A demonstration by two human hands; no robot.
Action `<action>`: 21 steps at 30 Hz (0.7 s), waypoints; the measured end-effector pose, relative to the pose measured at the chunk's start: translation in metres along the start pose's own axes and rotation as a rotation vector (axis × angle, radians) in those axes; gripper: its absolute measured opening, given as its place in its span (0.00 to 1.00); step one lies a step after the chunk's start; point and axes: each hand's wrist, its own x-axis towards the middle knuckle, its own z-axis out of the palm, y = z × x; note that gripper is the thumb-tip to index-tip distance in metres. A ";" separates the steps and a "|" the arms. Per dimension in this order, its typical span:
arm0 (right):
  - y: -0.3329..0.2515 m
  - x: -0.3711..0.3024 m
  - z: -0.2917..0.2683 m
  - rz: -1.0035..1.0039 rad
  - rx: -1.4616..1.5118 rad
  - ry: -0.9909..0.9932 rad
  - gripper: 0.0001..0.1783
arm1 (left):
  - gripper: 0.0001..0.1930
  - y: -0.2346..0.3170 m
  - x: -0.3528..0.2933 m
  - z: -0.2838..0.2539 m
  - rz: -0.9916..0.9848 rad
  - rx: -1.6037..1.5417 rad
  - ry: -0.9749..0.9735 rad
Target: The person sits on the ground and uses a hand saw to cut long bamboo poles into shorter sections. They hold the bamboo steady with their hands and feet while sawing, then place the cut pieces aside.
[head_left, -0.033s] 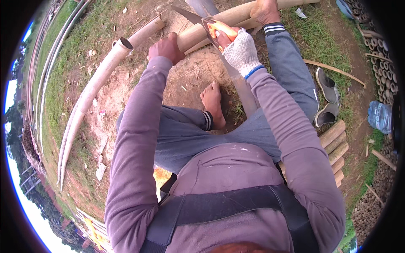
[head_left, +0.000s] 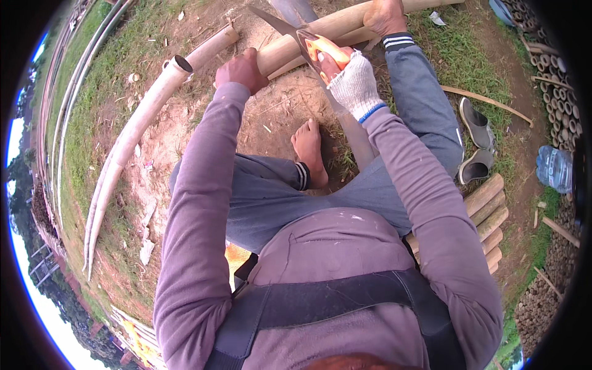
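One tapering saw [head_left: 308,42] — across a smooth, round pole [head_left: 336,23].

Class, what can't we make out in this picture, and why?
Head view:
- Saw handle, partly: hidden by right hand.
- Left end of held pole: behind left hand.
- Far end of grey post: cut off by upper edge.
- Stacked pieces, lower right: too small to count.

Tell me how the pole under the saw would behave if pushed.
The pole is probably stiff: it shows no sag between the left hand and the bare foot. Its rounded sides suggest it could roll if unheld. Its smooth-looking surface may be slightly slippery.
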 end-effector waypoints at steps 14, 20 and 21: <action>-0.003 0.032 0.006 0.023 -0.027 -0.032 0.26 | 0.29 0.012 0.006 -0.010 -0.030 0.033 -0.009; -0.007 -0.103 -0.080 0.207 0.244 -0.112 0.14 | 0.28 -0.010 0.007 0.007 -0.029 -0.015 0.018; -0.004 -0.142 -0.110 0.238 0.227 -0.139 0.13 | 0.27 -0.011 0.000 0.017 -0.034 -0.018 0.000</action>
